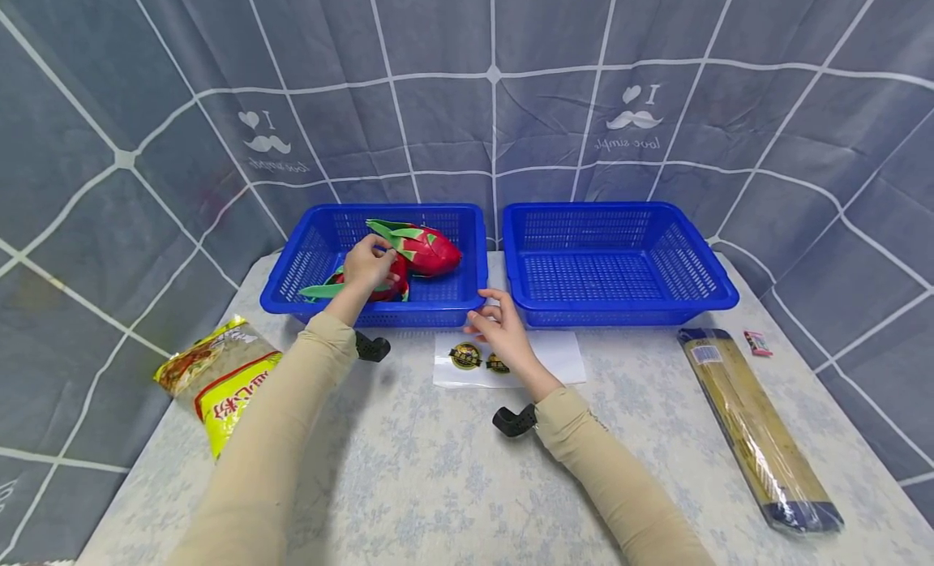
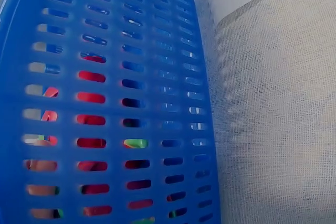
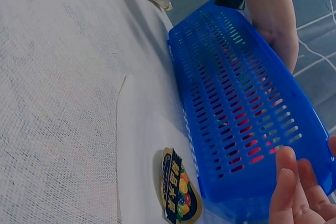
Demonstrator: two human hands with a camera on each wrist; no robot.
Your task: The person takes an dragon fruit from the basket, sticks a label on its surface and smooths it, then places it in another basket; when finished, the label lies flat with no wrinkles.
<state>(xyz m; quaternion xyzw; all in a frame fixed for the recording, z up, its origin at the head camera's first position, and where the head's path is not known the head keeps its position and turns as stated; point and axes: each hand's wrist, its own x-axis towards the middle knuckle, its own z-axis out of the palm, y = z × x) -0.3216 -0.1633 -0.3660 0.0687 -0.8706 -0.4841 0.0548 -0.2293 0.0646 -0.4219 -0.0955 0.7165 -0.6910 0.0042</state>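
In the head view my left hand [image 1: 370, 262] reaches into the left blue basket [image 1: 445, 308], fingers bent over the lower of two red dragon fruits with green leaves. The upper dragon fruit [image 1: 432, 254] lies against that lower dragon fruit [image 1: 397, 284], which the hand partly covers. I cannot tell whether the fingers grip it. My right hand [image 1: 499, 327] is at the basket's front right corner, fingers loosely bent, a fingertip at the rim. In the left wrist view the basket wall [image 2: 113, 98] hides most of the fruit; red shows through its slots.
A second blue basket [image 1: 620, 316] stands to the right. A white sheet with round fruit labels [image 1: 464, 355] lies in front. A yellow bag of rice noodles [image 1: 229, 379] is at left; a long clear-wrapped pack [image 1: 759, 428] and a small pink packet [image 1: 757, 344] are at right.
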